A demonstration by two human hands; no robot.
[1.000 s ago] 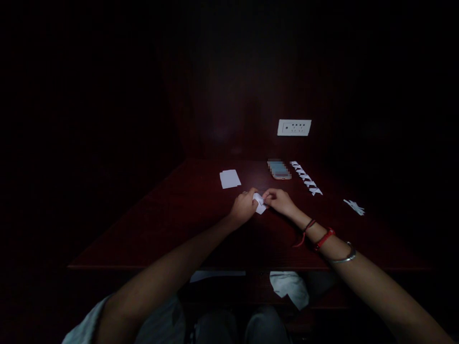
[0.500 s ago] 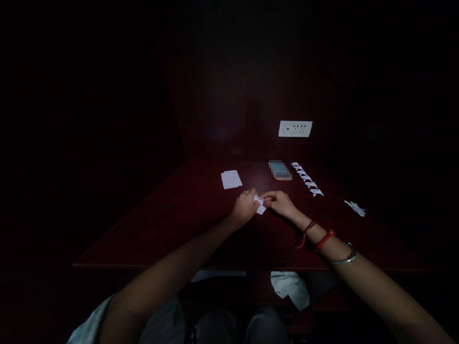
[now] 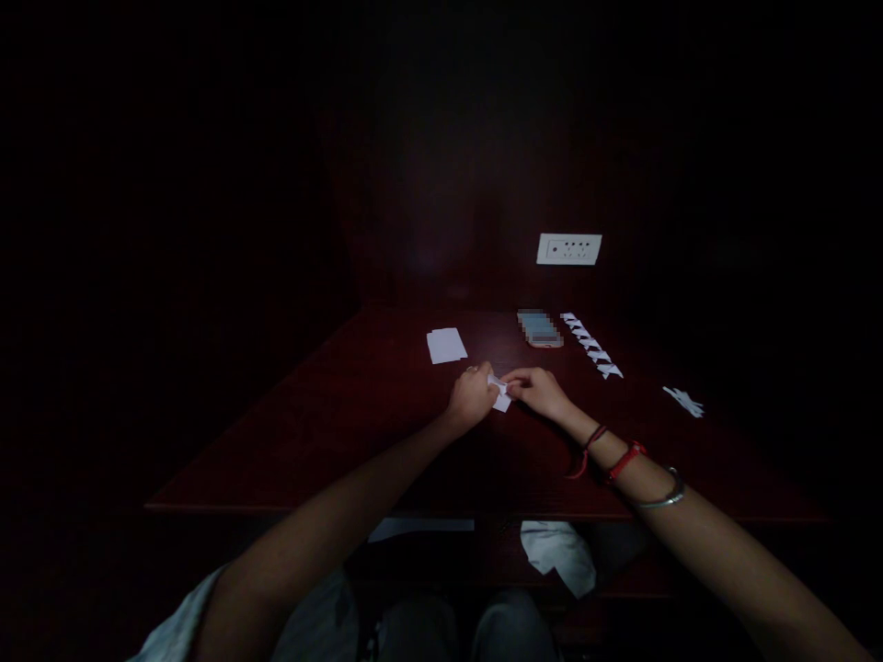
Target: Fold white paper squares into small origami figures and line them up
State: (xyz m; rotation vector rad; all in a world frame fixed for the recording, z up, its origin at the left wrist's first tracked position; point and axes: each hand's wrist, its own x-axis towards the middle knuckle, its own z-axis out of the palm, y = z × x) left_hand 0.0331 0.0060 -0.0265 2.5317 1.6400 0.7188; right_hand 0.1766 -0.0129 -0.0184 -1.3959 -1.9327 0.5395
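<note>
Pinching a small, folded piece of white paper (image 3: 501,404), the left hand (image 3: 473,397) and the right hand (image 3: 544,392) have their fingers closed on its two sides. It is over the middle of the dark red wooden table (image 3: 303,428). Flat white paper squares (image 3: 447,346) lie just past the left hand. A row of folded white paper shapes (image 3: 592,348) lies farther right.

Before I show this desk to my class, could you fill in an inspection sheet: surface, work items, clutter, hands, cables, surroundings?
Surface: dark reddish table, dimly lit.
Job's things: small white paper, held; flat white sheets farther back; row of folded white pieces to the right; thin white pieces at far right, details unclear.
Clutter: phone-like device, pixelated, left of the row.
Hands: left hand grips the paper; right hand pinches its right edge.
Cables: nothing seen.
Surroundings: white socket panel on the dark wall; much else too dark to tell.
</note>
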